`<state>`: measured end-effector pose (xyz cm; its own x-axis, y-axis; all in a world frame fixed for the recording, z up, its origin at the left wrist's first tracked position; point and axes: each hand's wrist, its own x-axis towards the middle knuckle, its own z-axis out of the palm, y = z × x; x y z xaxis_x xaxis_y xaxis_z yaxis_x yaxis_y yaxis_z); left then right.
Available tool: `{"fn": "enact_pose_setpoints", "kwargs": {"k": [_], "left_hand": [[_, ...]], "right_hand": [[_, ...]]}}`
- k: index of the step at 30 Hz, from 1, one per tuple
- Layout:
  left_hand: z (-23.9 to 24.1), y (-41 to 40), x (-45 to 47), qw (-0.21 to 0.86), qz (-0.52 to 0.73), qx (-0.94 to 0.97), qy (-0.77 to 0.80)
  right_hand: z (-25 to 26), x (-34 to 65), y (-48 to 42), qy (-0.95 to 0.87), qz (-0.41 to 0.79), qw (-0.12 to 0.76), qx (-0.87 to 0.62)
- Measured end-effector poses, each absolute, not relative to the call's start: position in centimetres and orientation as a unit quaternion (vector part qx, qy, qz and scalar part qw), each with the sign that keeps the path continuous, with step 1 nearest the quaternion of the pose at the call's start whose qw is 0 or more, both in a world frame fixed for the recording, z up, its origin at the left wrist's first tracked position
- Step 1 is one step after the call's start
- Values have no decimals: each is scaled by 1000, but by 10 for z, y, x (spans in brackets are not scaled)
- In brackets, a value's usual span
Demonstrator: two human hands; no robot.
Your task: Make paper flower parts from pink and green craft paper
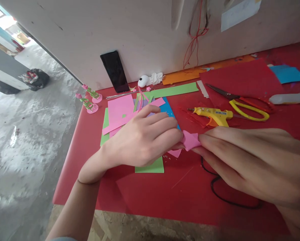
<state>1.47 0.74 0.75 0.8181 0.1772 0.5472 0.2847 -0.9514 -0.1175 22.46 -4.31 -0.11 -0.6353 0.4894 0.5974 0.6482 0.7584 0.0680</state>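
Note:
Between my two hands is a small folded pink paper star (190,140), held above the red tabletop. My left hand (150,137) pinches its left side, with the other fingers curled in. From the right, the fingertips of my right hand (247,157) press on the star's other side. Under my left hand lie pink paper sheets (120,107), a green paper piece (150,166) and a blue sheet (170,112). A thin pink paper strip (140,98) rises just behind my left knuckles.
A yellow glue gun (213,114) and scissors (250,108) lie beyond my right hand. A phone (114,71) leans on the wall beside a white earbud case (143,81). Small paper flower stands (91,107) are at the left edge. A black cord (230,201) runs below my right hand.

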Motion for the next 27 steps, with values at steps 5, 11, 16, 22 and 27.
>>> {"fn": "enact_pose_setpoints", "kwargs": {"k": [5,11,16,22,27], "left_hand": [[9,7,11,52,-248,-960,-118],[6,10,11,12,-252,-962,-100],[1,13,15,-3,-287,-953,-95],[0,12,17,-2,-294,-951,-94],[0,8,19,9,-305,-947,-102]], "right_hand": [[-1,229,-43,-899,-159,278,-298],[-2,227,-40,-891,-167,298,-297],[-1,221,-40,-882,-145,321,-314],[0,218,-39,-880,-154,323,-313],[-4,218,-36,-881,-161,319,-312]]}}
